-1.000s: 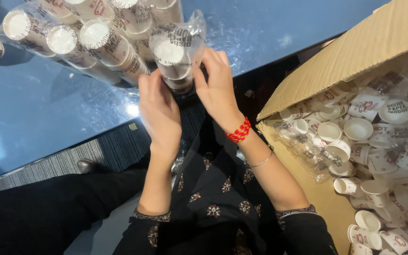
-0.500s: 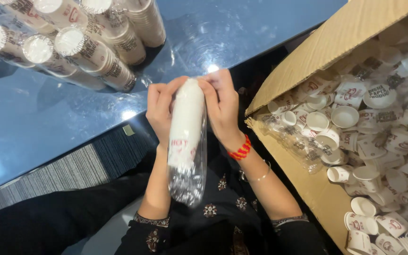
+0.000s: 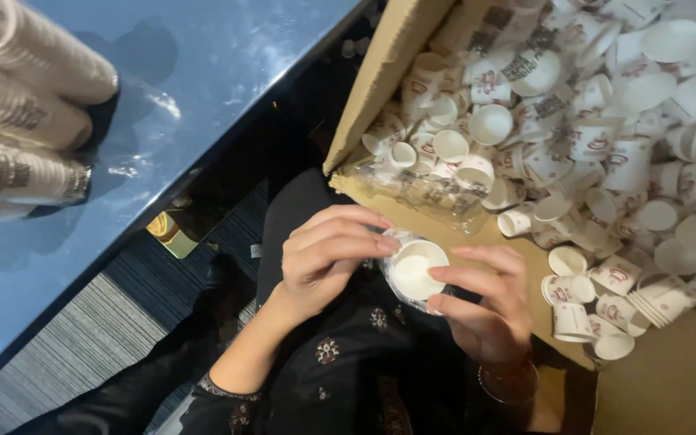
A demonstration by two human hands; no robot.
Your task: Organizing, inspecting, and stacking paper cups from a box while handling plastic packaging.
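Glossy blue counter (image 3: 203, 89) seen upper left, running diagonally; its dark edge faces the lap

Large brown cardboard box (image 3: 396, 48) open at right, flap up, filled with a loose heap of small white paper cups with red-brown print (image 3: 606, 145), some upright, some tipped, some nested in short stacks

Long plastic-wrapped sleeves of stacked paper cups (image 3: 26, 121) laid on the counter at far left, blurred at frame edge

Crumpled clear plastic wrap (image 3: 420, 189) lying on the box's lower wall, just above the hands

Black embroidered garment (image 3: 348, 370) under the hands, sleeve cuff visible at the left forearm

Left hand (image 3: 324, 258) and right hand (image 3: 485, 310) held over the lap, just beside the box's near corner

Short stack of white paper cups in clear film (image 3: 414, 272) held between both hands, open mouth toward the camera

Left grip: fingertips curled onto the stack's rim and film. Right grip: thumb and fingers closed on the stack's right side

Thin bracelet (image 3: 509, 383) seen at the right wrist
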